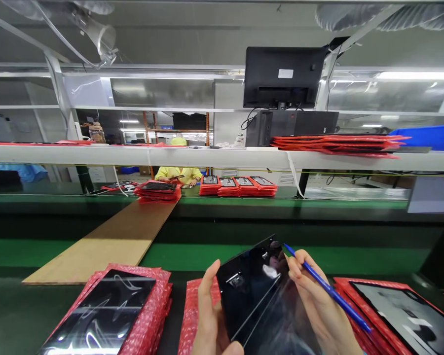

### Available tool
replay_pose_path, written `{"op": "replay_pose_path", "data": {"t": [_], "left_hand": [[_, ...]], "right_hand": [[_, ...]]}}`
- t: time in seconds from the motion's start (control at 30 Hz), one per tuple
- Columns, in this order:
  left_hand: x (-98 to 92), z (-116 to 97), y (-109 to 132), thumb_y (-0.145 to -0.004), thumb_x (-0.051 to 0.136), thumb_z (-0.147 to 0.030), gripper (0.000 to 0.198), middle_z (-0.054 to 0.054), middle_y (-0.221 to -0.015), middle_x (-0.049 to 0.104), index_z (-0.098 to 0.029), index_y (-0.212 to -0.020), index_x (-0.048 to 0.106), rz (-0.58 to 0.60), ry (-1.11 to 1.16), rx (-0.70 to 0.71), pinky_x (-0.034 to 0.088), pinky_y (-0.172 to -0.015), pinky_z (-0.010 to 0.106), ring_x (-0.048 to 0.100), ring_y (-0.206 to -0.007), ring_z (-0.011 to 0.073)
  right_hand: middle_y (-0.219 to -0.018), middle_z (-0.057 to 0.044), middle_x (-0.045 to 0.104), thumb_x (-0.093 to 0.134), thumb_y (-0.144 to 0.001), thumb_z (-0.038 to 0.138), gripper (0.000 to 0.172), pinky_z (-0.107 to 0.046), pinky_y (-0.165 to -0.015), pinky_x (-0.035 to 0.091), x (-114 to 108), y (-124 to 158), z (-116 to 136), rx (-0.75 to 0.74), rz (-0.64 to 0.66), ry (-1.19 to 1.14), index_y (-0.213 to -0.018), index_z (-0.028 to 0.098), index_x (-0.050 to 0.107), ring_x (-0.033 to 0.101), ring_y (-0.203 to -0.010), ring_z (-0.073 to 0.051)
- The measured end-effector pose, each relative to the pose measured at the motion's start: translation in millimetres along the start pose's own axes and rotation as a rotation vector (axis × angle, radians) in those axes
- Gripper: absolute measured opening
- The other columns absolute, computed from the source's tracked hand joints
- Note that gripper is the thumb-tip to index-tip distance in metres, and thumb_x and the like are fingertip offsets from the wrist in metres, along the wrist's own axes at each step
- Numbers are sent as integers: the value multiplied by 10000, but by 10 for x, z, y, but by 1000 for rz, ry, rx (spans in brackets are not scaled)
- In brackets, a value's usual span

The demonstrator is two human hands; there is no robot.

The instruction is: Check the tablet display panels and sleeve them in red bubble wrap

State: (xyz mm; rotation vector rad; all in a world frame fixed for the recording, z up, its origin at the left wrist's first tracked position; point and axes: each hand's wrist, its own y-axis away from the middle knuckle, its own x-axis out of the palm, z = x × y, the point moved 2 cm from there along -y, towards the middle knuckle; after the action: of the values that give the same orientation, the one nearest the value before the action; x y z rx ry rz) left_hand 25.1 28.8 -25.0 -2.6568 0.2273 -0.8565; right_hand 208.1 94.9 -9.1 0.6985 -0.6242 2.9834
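A glossy black panel (259, 296) is held up and tilted at the bottom centre. My left hand (210, 315) grips its left edge, fingers behind and thumb at the front. On the right side, my right hand (320, 301) pinches a blue pen-like tool (333, 293) near the panel's upper right corner, the tip pointing up and left. To the left, a black panel (107, 305) lies on a stack of red bubble-wrap sleeves (151, 310). Another stack (370, 315) at the right bears a grey-backed panel (403, 310). Part of a red sleeve (190, 315) shows beneath my left hand.
A brown board (111, 241) spans the green-black bench at left, with red sleeves (157, 191) at its far end. More stacks (239, 187) lie beyond. A person in yellow (177, 173) works opposite. A shelf (207, 156) carries a monitor (284, 76) and red sleeves (336, 143).
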Motion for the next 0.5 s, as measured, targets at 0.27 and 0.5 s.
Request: {"op": "replay_pose_path", "data": {"t": [0.27,0.5], "left_hand": [[-25,-111,-117,-718,625,-565,807,76,-1019,681,-338,-1413,284,-104,114,-100,528,-770,430,673,-858,294],[-2,-195,-203,-835,556,-473,599,-11,-1306,549,-379,-1382,332,-284,80,-177,358,-1020,314,498,-1206,210]], "right_hand": [[-785,26,739,809,-439,118,448,-182,-630,590,-80,35,-89,307,-398,-197,-851,248,690,703,-778,-161],[-836,14,756,775,-455,65,548,-130,-640,576,-34,15,-43,377,-401,-266,-962,207,626,710,-787,-126]]}}
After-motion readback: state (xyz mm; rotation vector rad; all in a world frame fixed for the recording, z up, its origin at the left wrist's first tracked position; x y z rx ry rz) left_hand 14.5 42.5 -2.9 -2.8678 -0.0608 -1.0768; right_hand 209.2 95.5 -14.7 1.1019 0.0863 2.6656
